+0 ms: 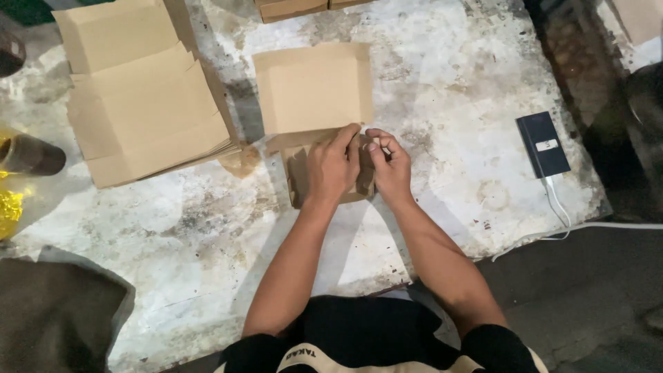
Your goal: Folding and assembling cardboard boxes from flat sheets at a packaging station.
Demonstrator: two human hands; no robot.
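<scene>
A brown cardboard box blank (312, 90) lies on the worn white table (449, 83), its lid panel flat and pointing away from me. My left hand (333, 166) presses down on the box's near part, its fingers curled over a side flap. My right hand (388, 162) pinches the same flap edge from the right, fingers bent tight. Both hands touch each other over the fold, and they hide most of the box's near half.
A stack of flat cardboard blanks (141, 90) lies at the left. More folded boxes (297, 8) sit at the far edge. A dark blue power bank (543, 144) with a white cable (563, 214) rests at the right. A dark cup (31, 155) stands far left.
</scene>
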